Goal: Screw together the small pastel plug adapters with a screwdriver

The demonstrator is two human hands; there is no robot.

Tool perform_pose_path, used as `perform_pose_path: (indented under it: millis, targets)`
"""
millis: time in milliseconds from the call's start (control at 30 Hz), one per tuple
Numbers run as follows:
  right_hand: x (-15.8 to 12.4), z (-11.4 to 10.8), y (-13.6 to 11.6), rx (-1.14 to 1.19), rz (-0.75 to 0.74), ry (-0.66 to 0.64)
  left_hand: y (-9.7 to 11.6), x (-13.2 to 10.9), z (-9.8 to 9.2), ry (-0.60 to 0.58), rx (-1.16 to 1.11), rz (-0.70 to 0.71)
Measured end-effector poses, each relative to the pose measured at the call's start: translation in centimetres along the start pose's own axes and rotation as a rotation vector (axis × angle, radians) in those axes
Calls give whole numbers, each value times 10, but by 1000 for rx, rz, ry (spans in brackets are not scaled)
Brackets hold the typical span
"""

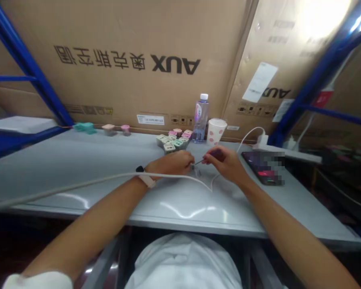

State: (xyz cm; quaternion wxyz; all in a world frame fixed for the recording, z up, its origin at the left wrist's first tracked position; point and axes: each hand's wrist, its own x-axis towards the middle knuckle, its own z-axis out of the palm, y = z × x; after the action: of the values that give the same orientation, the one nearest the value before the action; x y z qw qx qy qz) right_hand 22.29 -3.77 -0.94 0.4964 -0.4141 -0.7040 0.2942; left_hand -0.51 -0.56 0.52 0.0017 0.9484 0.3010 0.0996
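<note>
The right hand (222, 162) pinches a small screwdriver (205, 159) by its dark handle, with the shaft angled toward the left hand (171, 163). The left hand's fingers are curled closed; whether they hold anything cannot be determined. A small metal part (196, 171) shows just below the screwdriver tip, near the middle of the grey worktop (78, 168). A white cable (108, 178) crosses the left wrist. Along the rear edge stand pastel socket cubes (171, 141), a water bottle (200, 119) and a paper cup (216, 131). A tablet (263, 167), its screen partly pixelated, lies near the right edge. AUX cardboard cartons (132, 64) stand behind the worktop.
</note>
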Motion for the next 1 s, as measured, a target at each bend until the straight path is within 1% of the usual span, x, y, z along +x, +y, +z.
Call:
perform_pose_path:
  millis: [133, 367, 667, 867, 1000]
  targets:
    - [0, 0, 2, 3, 0, 9, 0, 0, 1, 3, 2, -5]
    - [0, 6, 8, -25, 18, -50, 0, 1, 2, -4, 10, 12]
    - [-1, 7, 7, -23, 7, -44, 2, 1, -1, -15, 12, -6]
    - [-1, 5, 2, -4, -13, -1, 2, 1, -1, -6, -2, -17]
    - [-1, 2, -2, 24, -26, 26, 2, 0, 2, 31, -31, -46]
